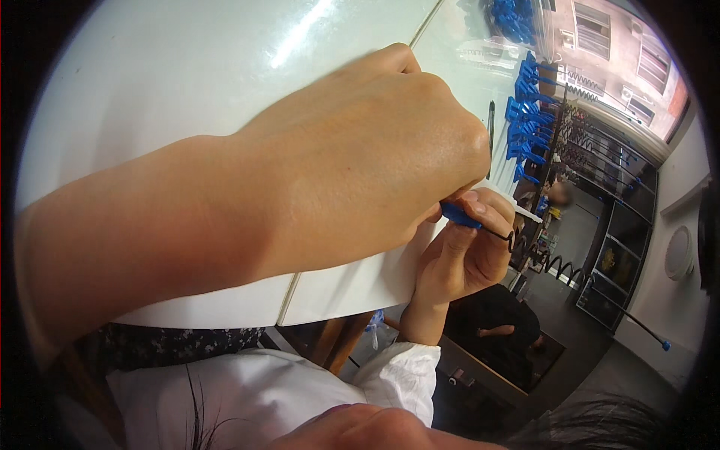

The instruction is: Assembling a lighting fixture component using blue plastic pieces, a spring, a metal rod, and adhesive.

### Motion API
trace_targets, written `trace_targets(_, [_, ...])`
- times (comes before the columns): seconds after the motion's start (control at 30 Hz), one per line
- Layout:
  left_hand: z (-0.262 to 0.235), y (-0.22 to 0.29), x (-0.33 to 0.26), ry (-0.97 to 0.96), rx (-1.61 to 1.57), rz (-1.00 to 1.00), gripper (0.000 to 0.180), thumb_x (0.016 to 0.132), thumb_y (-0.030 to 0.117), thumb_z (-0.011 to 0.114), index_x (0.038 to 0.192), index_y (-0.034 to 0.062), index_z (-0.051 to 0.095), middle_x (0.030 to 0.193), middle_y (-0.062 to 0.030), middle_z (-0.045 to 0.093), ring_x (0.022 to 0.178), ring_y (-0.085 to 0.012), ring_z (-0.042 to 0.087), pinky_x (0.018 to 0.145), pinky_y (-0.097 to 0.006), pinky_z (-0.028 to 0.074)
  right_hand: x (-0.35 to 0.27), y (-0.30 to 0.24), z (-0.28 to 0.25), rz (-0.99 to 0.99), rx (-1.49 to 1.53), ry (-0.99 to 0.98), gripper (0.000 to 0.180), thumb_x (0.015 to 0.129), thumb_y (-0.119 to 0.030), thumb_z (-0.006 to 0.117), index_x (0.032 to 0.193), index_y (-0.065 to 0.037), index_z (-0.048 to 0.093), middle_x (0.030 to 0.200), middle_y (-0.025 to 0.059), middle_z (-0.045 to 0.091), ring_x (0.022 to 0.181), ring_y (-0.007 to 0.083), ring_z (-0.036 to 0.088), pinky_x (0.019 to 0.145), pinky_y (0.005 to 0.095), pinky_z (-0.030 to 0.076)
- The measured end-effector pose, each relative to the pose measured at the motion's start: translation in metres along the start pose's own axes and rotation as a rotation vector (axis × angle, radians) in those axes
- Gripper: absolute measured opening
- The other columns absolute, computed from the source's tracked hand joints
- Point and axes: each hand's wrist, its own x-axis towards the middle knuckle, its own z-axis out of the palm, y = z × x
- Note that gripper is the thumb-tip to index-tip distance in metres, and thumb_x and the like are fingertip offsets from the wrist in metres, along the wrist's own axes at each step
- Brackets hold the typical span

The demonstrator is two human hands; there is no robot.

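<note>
My left hand [382,142] reaches over the white table with its fingers curled under, its back hiding most of them. Its fingertips meet one end of a small blue plastic piece [460,215]. Closed around the other end of that piece is my right hand [469,259], thumb and fingers pinching it. A thin black wire leaves the piece and hooks down beside the right fingers. Below it, a black coiled cord [559,266] stretches away to a blue tip [666,346]; whether the two join, I cannot tell.
Several blue clip-like pieces [529,124] line the table's right edge, with black coils beyond them. A clear bag of blue pieces [514,19] lies at the far right. A dark pen-like stick [491,139] rests on the white table [180,67]. A person in black [491,330] is at lower right.
</note>
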Motion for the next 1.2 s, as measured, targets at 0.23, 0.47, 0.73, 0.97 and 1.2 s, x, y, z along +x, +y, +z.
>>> trace_targets(0.23, [-0.002, 0.001, -0.002, -0.003, 0.010, 0.003, 0.014, 0.067, 0.008, 0.070, 0.077, 0.0087, 0.060, 0.077, -0.0022, 0.060, 0.086, -0.0199, 0.055, 0.084, -0.034, 0.036, 0.000, -0.001, 0.001, 0.001, 0.005, -0.004, 0.015, 0.089, -0.010, 0.058, 0.096, 0.003, 0.057, 0.096, 0.0138, 0.055, 0.088, 0.0194, 0.055, 0.077, 0.0295, 0.046])
trace_targets(0.47, [-0.005, 0.004, -0.003, -0.020, 0.008, 0.007, 0.015, 0.066, 0.005, 0.067, 0.079, 0.0087, 0.060, 0.078, -0.0038, 0.060, 0.084, -0.0215, 0.055, 0.084, -0.035, 0.036, -0.004, -0.002, -0.002, 0.051, 0.028, -0.022, 0.024, 0.084, -0.008, 0.063, 0.104, 0.004, 0.056, 0.103, 0.0141, 0.054, 0.093, 0.0211, 0.055, 0.084, 0.0320, 0.046])
trace_targets(0.73, [-0.008, 0.001, 0.002, 0.206, -0.194, -0.117, 0.021, 0.067, 0.000, 0.059, 0.088, 0.0001, 0.057, 0.083, -0.0126, 0.061, 0.078, -0.0294, 0.059, 0.070, -0.035, 0.045, 0.000, 0.000, 0.005, 0.094, 0.124, -0.157, 0.074, 0.062, -0.002, 0.080, 0.123, 0.007, 0.040, 0.117, 0.0197, 0.048, 0.108, 0.0294, 0.053, 0.093, 0.0388, 0.045])
trace_targets(0.97, [-0.007, 0.005, 0.000, 0.180, -0.179, -0.092, 0.021, 0.066, 0.000, 0.059, 0.087, -0.0007, 0.057, 0.082, -0.0137, 0.061, 0.077, -0.0301, 0.059, 0.069, -0.036, 0.046, 0.001, -0.002, 0.005, 0.079, -0.019, -0.215, 0.081, 0.062, -0.005, 0.082, 0.128, 0.004, 0.035, 0.119, 0.0204, 0.049, 0.110, 0.0279, 0.052, 0.094, 0.0376, 0.044])
trace_targets(1.2, [-0.009, 0.002, -0.001, 0.170, -0.172, -0.079, 0.021, 0.066, 0.001, 0.059, 0.086, -0.0017, 0.057, 0.080, -0.0150, 0.061, 0.075, -0.0308, 0.059, 0.068, -0.036, 0.046, 0.000, -0.002, 0.007, 0.055, -0.009, -0.195, 0.077, 0.065, 0.000, 0.078, 0.128, 0.004, 0.035, 0.115, 0.0205, 0.052, 0.108, 0.0277, 0.055, 0.092, 0.0371, 0.047])
